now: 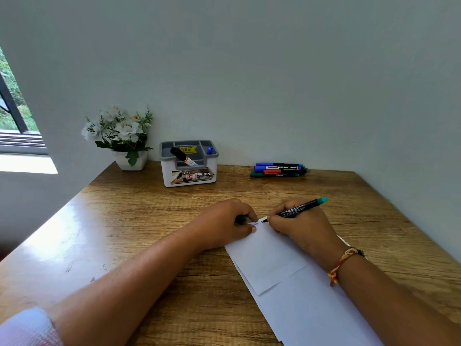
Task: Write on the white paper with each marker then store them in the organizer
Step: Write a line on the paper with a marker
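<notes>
on the grainy wooden surface [139, 221] lie flat sheets of white paper [287, 268], a smaller one on top. the right hand [303, 227] has its grip clamped on a slim teal marker [300, 208], tip touching the paper's far corner. the left hand [223, 224] has its grip curled round a teal cap [241, 218], thumb pressing the paper. by the wall, a boxy white-and-grey plastic organizer [188, 171] holds a black marker [182, 157] and a blue marker [210, 150]; loose markers [279, 169] lie side by side, apart from it.
</notes>
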Motion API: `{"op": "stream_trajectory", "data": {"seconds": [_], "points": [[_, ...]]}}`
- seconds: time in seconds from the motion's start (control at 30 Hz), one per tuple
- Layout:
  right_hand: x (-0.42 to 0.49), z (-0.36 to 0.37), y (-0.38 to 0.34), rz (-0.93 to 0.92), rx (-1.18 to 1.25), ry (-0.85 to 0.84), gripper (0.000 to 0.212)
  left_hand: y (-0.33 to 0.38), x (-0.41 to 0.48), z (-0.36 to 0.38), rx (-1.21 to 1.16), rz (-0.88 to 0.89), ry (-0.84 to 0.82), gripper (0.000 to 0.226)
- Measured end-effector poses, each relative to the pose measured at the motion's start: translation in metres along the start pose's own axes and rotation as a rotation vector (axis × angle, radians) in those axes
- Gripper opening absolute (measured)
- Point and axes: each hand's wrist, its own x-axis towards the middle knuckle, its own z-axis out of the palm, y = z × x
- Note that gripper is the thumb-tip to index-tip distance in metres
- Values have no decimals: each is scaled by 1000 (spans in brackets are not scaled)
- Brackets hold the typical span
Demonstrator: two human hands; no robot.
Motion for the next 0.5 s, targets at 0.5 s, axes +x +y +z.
{"op": "stream_trajectory", "data": {"seconds": [0.5], "points": [[-1,-2,-1,24,4,30,6,2,0,-1,1,0,-7,26]]}}
